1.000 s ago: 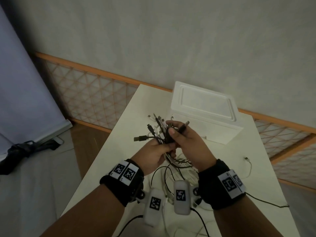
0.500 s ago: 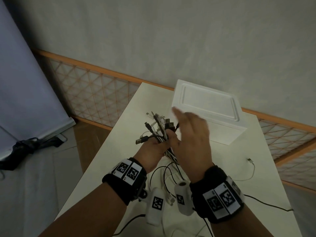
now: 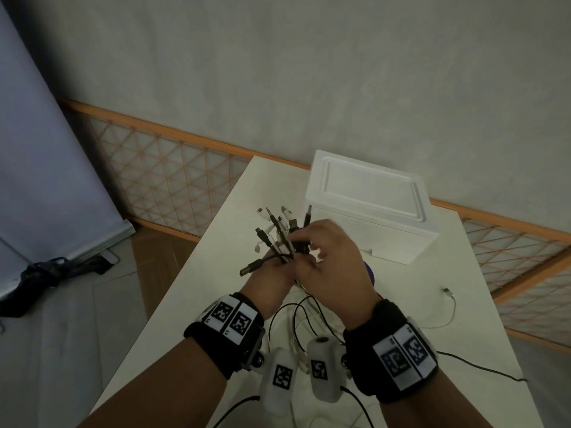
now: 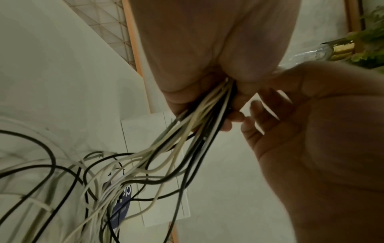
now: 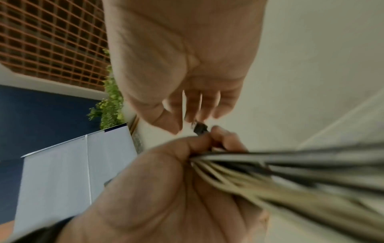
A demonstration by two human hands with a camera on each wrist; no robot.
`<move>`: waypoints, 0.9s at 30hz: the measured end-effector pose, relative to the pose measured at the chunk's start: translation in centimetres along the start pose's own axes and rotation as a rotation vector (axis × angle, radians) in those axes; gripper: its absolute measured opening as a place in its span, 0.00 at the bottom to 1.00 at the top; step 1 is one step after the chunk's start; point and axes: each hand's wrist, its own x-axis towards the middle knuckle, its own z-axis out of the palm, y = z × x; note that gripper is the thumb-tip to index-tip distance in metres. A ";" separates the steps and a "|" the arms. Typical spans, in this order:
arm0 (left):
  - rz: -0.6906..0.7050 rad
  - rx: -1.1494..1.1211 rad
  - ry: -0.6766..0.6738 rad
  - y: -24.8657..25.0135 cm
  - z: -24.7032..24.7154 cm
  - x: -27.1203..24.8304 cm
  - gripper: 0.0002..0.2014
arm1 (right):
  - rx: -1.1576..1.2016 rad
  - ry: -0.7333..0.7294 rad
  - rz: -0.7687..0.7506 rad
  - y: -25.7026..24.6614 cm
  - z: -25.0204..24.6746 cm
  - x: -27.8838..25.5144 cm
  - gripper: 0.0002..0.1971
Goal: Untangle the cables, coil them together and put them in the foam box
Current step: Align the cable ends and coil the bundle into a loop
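Observation:
My left hand [image 3: 272, 276] grips a bundle of black and white cables [image 3: 278, 239] just below their plugs, which fan out upward. From the fist the cables [image 4: 187, 131] hang down in loose tangled loops [image 3: 296, 316] onto the white table [image 3: 216, 288]. My right hand [image 3: 333, 261] lies over the bundle from the right, fingers relaxed, their tips at a black plug [image 5: 200, 129]; I see no closed grip. The white foam box [image 3: 370, 211] stands just beyond the hands with its lid on.
A single white cable [image 3: 451, 304] lies on the table to the right. A thin black cable [image 3: 479, 366] runs toward the right edge. A white card with a blue round label [image 4: 122, 202] lies under the hanging cables. An orange lattice rail [image 3: 173, 168] borders the far side.
My right hand let go of a black plug, lifted open above the bundle, and has come back down onto the plugs. The left hand kept its grip on the bundle.

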 end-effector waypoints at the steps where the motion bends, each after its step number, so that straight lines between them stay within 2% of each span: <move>1: 0.003 -0.176 -0.015 0.3 0.2 0.0 0.08 | 0.064 0.077 0.082 0.2 0.0 -0.4 0.17; 2: 0.011 -0.336 -0.009 0.5 0.5 0.0 0.10 | 0.132 0.094 0.183 0.6 0.2 -0.7 0.19; 4: 0.020 -0.487 -0.002 0.9 0.6 0.1 0.15 | 0.253 -0.079 0.343 1.0 0.4 -1.3 0.27; 6: 0.020 -0.436 0.023 0.9 0.5 0.3 0.18 | 0.234 -0.321 0.367 1.4 1.3 -1.9 0.29; 7: 0.033 -0.348 0.060 0.6 0.4 0.4 0.19 | 0.167 -0.358 0.355 1.4 1.9 -2.1 0.27; 9: 0.071 -0.200 0.166 0.4 0.3 0.6 0.17 | 0.056 -0.327 0.339 1.2 2.7 -2.4 0.25; 11: 0.079 -0.220 0.253 0.4 0.1 0.5 0.10 | -0.052 -0.313 0.330 1.1 3.0 -2.4 0.25; 13: 0.059 -0.403 0.229 0.6 -0.3 0.5 0.07 | -0.188 -0.328 0.289 0.9 2.9 -2.5 0.24; 15: 0.037 -0.648 0.140 0.6 -1.1 0.5 0.06 | -0.271 -0.346 0.219 0.6 2.7 -2.6 0.17; 17: 0.041 -0.844 0.091 0.7 -2.0 0.9 0.24 | -0.312 -0.384 0.209 0.4 2.7 -2.7 0.10; 18: 0.043 -0.899 0.109 0.8 -2.2 1.1 0.28 | -0.315 -0.408 0.216 0.4 2.8 -2.8 0.08; 19: 0.042 -0.930 0.136 0.9 -2.4 1.2 0.27 | -0.320 -0.431 0.223 0.5 2.9 -2.8 0.07; 22: 0.048 -0.869 0.212 1.2 -1.8 1.1 0.12 | -0.252 -0.424 0.245 0.1 3.2 -2.3 0.07; 24: 0.081 -0.773 0.206 1.2 -1.4 0.9 0.06 | -0.122 -0.377 0.273 -0.3 3.3 -1.8 0.11; 27: 0.120 -0.718 0.145 1.5 -1.5 0.7 0.06 | 0.024 -0.334 0.309 -0.3 3.7 -1.4 0.12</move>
